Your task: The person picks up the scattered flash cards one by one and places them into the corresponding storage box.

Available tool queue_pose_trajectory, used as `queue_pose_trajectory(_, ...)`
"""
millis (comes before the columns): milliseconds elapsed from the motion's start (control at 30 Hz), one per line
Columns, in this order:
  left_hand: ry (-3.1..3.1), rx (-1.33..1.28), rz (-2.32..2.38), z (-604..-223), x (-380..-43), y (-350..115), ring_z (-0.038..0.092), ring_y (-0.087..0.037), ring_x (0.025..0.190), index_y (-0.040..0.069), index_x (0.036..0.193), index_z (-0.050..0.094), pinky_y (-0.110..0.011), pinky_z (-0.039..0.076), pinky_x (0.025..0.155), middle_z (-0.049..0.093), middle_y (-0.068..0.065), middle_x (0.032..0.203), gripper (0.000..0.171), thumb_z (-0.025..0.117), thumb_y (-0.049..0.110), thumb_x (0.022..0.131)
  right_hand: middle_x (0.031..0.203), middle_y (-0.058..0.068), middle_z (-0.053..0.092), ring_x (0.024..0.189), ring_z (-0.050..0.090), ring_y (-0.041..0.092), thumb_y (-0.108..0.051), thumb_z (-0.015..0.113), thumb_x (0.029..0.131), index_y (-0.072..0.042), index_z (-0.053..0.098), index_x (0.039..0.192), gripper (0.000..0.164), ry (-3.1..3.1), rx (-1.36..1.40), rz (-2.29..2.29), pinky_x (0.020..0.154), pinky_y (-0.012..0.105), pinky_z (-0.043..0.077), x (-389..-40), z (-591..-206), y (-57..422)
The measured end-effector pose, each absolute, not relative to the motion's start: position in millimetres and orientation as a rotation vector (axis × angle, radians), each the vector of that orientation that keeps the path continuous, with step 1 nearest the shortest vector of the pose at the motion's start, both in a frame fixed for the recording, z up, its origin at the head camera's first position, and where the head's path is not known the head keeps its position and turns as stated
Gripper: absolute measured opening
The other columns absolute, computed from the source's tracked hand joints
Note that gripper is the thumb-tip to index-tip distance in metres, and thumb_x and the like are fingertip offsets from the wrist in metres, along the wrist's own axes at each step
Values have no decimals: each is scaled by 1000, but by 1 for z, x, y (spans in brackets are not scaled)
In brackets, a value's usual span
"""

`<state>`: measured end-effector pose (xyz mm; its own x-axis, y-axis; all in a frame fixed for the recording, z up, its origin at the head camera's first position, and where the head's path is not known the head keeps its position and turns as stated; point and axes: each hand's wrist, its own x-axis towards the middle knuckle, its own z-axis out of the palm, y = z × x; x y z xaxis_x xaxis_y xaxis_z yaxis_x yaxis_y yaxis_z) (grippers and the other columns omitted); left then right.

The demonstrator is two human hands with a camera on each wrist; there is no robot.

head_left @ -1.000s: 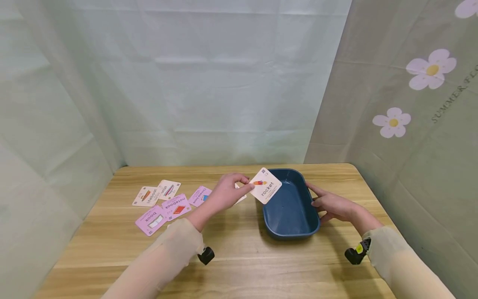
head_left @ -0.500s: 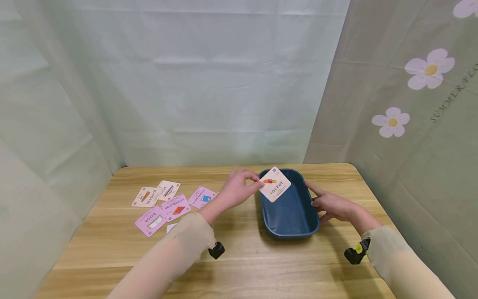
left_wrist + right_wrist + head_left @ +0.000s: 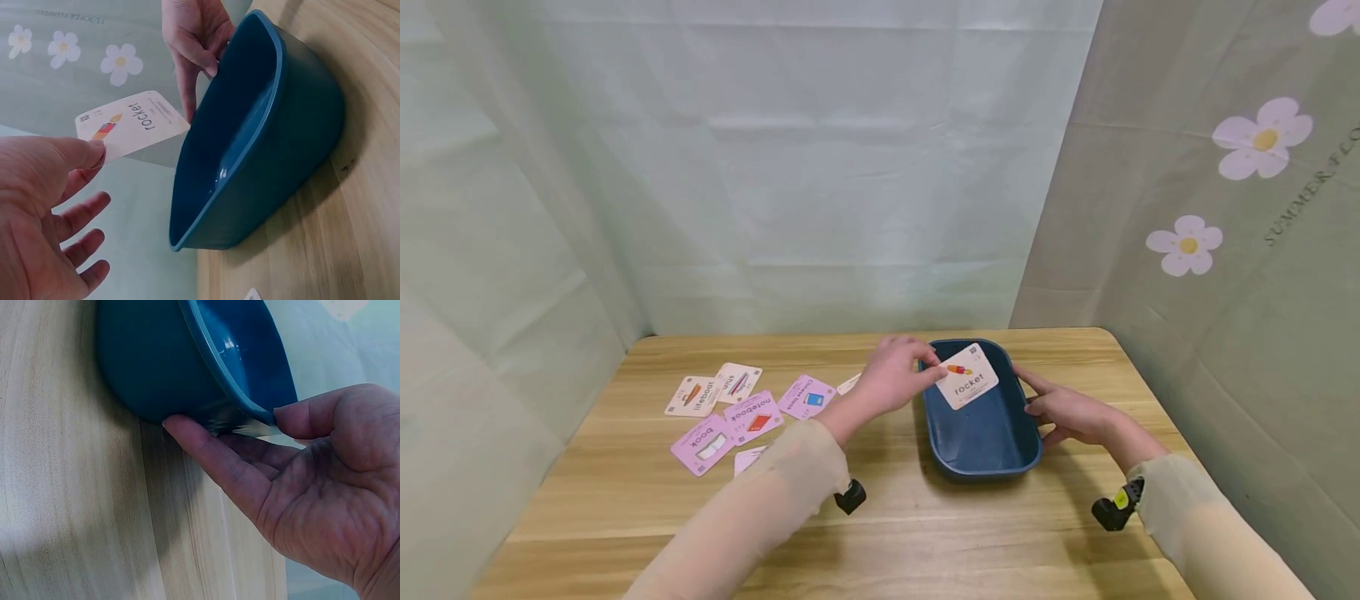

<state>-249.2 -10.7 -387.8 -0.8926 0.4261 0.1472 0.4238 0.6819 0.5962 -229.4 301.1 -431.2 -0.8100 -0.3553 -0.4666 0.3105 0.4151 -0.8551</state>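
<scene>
far l. on the wood table (image 3: 925,542): lifeboat card (image 3: 693,396), pink book card (image 3: 703,444) nearer the person, then pale boat card (image 3: 738,382) meeting the lifeboat one. next, pink notebook card (image 3: 753,417), w/ a pinkish card (image 3: 748,459) just below, part hidden by the l. sleeve. then chinese book card (image 3: 807,397), & a pale card (image 3: 848,384) mostly behind the l. arm. l. hand (image 3: 895,375) pinches rocket card (image 3: 970,379) btwn thumb & index, other fingers apart; card's tilted, pic side up, held over the blue bin (image 3: 981,446). can't tell if its corner touches the rim. r. hand (image 3: 1067,412) grips the bin's r. side, thumb at rim, fingers on outer wall. far r.: flowered cloth (image 3: 1187,246).
</scene>
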Motion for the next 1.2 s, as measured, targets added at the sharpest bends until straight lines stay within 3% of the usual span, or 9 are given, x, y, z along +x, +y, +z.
queue_pose_trajectory(733,2984,851,478,-398,-247,15,47,-26,129,27,102,76,-47,37,110,63,2,131,18,62,38,103,157,37,27,129,54,46,-3,41,102,-25,2,166,78,2103,-10,-1417,84,55,58,-230,-431,301)
queue_pose_trajectory(1200,2934,914,192,-409,-244,31,42,-25,134,27,115,75,-47,33,113,60,2,136,23,60,39,104,158,38,26,130,53,47,-4,41,102,-23,1,166,78,2096,-20,-1416,85,54,58,-229,-432,301)
